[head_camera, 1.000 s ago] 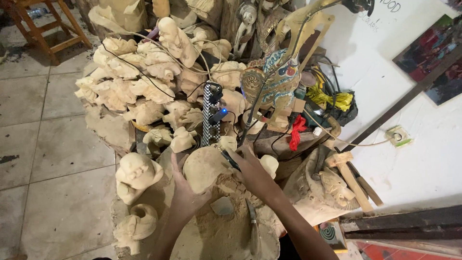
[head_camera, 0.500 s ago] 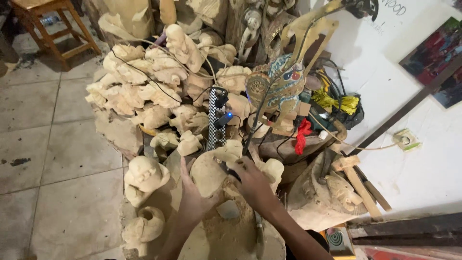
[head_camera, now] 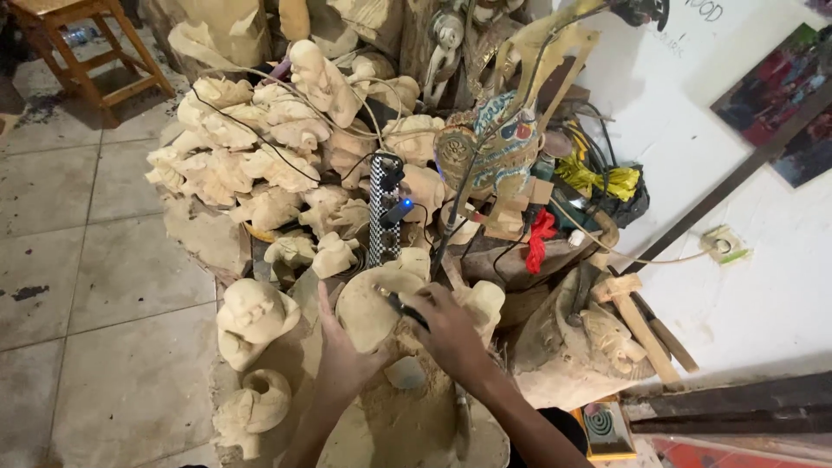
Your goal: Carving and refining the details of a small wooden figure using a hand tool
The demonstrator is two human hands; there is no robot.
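Observation:
My left hand (head_camera: 345,354) cups the left side of a pale rounded wood carving (head_camera: 368,303) that rests on a sawdust-covered block (head_camera: 407,416). My right hand (head_camera: 451,329) is closed on a dark-handled carving tool (head_camera: 406,309) whose tip lies against the carving's right side. Both forearms come up from the bottom edge of the view.
A heap of unfinished pale carvings (head_camera: 277,165) fills the space behind. A checkered power strip (head_camera: 382,208) with a blue light stands upright among cables. A painted shadow puppet (head_camera: 494,147), a wooden mallet (head_camera: 637,316), a stool (head_camera: 82,43) and tiled floor (head_camera: 95,277) surround the spot.
The view has shifted slightly, and the heap now sits lower and to the right. My hands stay on the carving, with the right hand's tool moved a little along its surface.

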